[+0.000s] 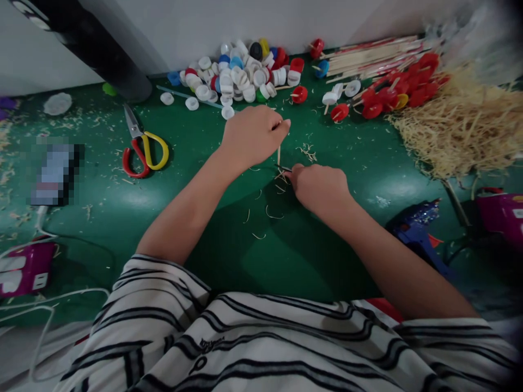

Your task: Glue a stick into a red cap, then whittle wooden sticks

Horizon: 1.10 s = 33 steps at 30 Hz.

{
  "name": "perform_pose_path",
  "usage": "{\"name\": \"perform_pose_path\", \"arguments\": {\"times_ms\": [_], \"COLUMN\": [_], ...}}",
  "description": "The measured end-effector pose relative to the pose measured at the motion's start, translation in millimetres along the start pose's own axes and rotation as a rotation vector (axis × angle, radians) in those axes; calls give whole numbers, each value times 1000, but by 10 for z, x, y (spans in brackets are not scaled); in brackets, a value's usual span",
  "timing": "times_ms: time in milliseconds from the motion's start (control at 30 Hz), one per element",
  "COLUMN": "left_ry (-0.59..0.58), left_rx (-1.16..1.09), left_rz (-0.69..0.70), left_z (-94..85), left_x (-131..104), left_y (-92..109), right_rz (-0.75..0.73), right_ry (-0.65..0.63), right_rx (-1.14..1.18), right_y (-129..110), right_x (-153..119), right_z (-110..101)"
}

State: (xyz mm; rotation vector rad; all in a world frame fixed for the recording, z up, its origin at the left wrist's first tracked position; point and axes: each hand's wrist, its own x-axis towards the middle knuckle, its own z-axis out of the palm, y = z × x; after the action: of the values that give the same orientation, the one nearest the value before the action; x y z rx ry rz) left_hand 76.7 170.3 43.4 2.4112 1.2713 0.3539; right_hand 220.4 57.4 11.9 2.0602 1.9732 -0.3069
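- Grip: left hand [253, 136] closed, pinching the top of a thin wooden stick [279, 154] between thumb and fingertips; stick stands roughly upright over the green table [196, 163]. Right hand [321, 188] fisted around a small dark blade [283, 168] whose tip meets the stick's lower end; most of the tool is hidden in the fist, so type unclear.
- Far left: purple power strip [24, 267] with white cables, near the table edge, well clear of the hands.
- Left of the hands: scissors [143, 147] with red and yellow handles, lying flat, untouched.
- Back centre: pile of bottle caps [245, 73], mostly white, some red and blue, just beyond the left hand.
- Under the hands: curled wood shavings [269, 212] on the table, so this looks like whittling the stick end.
- To do it well, my read: keep the pinch high and away from the edge, stroke away from the left fingers, take thin cuts, turn the stick between strokes for an even taper.
- Back right: caps already on sticks [392, 92], red ones mostly, beside a bundle of sticks.
- Right: big heap of pale shavings [461, 130].
- Near right: blue glue gun [417, 228] lying next to the right forearm; mind the elbow.
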Motion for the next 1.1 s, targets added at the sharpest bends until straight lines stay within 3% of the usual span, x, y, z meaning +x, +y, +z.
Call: {"name": "perform_pose_path", "arguments": {"times_ms": [367, 933, 1100], "left_ry": [15, -21, -7], "left_rx": [36, 56, 58], "left_rz": [-24, -64, -48], "left_z": [27, -24, 11], "left_x": [11, -12, -8], "left_y": [-10, 23, 27], "right_rz": [59, 25, -6], "right_ry": [164, -5, 69], "right_rx": [59, -14, -53], "right_y": [9, -66, -19], "right_x": [110, 24, 10], "right_z": [-22, 26, 90]}}
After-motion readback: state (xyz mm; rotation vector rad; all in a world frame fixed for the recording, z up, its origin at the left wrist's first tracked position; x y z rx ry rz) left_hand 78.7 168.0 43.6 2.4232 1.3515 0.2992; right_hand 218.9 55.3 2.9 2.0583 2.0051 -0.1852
